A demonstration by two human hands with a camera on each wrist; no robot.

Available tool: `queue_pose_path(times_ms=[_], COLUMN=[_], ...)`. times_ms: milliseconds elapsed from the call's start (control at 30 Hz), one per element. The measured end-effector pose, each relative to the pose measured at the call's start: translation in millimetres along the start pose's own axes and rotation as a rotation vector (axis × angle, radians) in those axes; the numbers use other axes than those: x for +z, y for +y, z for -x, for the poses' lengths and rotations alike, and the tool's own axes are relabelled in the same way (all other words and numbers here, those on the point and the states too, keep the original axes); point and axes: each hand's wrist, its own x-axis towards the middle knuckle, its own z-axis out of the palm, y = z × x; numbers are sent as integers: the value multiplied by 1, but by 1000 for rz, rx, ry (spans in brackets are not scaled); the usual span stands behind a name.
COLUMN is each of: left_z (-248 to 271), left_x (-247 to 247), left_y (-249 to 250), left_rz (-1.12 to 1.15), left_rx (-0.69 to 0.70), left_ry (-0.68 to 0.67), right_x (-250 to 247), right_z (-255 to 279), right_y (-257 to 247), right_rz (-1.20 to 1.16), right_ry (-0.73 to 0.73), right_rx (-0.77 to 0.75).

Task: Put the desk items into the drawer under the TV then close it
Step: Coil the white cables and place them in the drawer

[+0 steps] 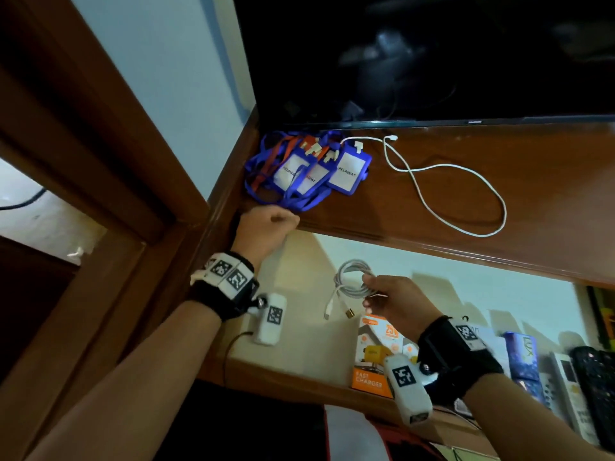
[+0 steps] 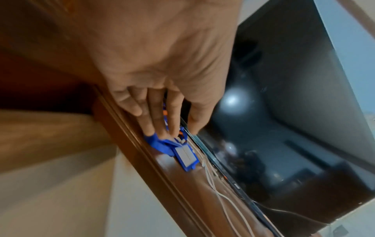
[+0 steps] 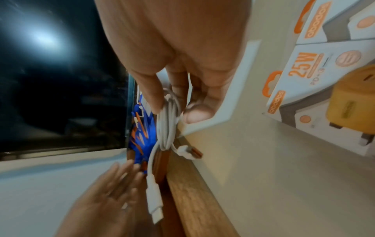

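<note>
Below the TV (image 1: 432, 54), right hand (image 1: 396, 302) pinches a coiled white cable (image 1: 351, 282) over the open drawer (image 1: 299, 334); left hand (image 1: 266, 232) fingers (image 2: 160, 118) reach, straight, toward blue lanyards (image 1: 299, 171) on the worktop (image 1: 549, 194).

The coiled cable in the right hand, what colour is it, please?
White; the coiled cable shows best in the right wrist view.

You have a dark, switched-off TV (image 1: 432, 54) standing at the back of the wooden top, its screen showing only dim reflections. A pale blue wall (image 1: 159, 78) runs to its left, bordered by a brown wooden door frame (image 1: 83, 134). At lower right, remote controls (image 1: 579, 387) lie side by side next to a dark blue box marked LUX (image 1: 522, 357).
</note>
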Motion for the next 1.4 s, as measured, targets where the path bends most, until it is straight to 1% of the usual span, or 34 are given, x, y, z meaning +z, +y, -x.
queue_pose_path(times_ms=[67,100,167,233,300,333,400,467,533,667,733,833,967,1067,1167,1233,1267,1367,1400], left_z=[-29,-45,-71,-90,-102,-104,-104,-100,-101,-106,-108,-110,-110,-108,-107,-107,-107,-107,-107], left_x=[-9,-11,-11,-9,-4,0,8,14,15,10,8,6,7,10,11,12,13,13,14], left_y=[-9,-16,-29,-41,-51,-55,-60,-63,-65,-62,-61,-61,-60,-58,-59,-59,-59,-59,-59], left_rz=[-143,-204,-342,-512,-623,-656,-724,-756,-760,-765,-763,-751,-730,-725,-723,-728,-734,-746,-744], left_rx=[84,110,116,100,100,116,161,174,172,152,157,162,147,148,160,165,162,152,150], left_ry=[89,93,11,-130,-243,-268,-254,-222,-226,-318,-364,-405,-408,-390,-369,-360,-356,-349,-347], right_x=[6,9,17,28,42,49,64,80,98,133,147,156,154,142,123,111,104,80,72], right_z=[-7,-10,-19,-28,-37,-42,-52,-63,-76,-93,-98,-105,-109,-108,-102,-91,-84,-65,-60], right_y=[3,4,7,11,16,19,27,37,47,68,77,87,83,71,47,24,10,-38,-55], right_rz=[84,147,278,397,528,601,662,695,812,1022,1108,1098,1198,1097,991,876,820,676,625], right_ry=[0,5,18,23,20,15,-24,-98,-172,-304,-329,-331,-333,-298,-226,-157,-110,71,154], right_rx=[-7,-12,-21,-24,-32,-36,-6,62,107,159,168,189,170,163,105,39,-19,-286,-388])
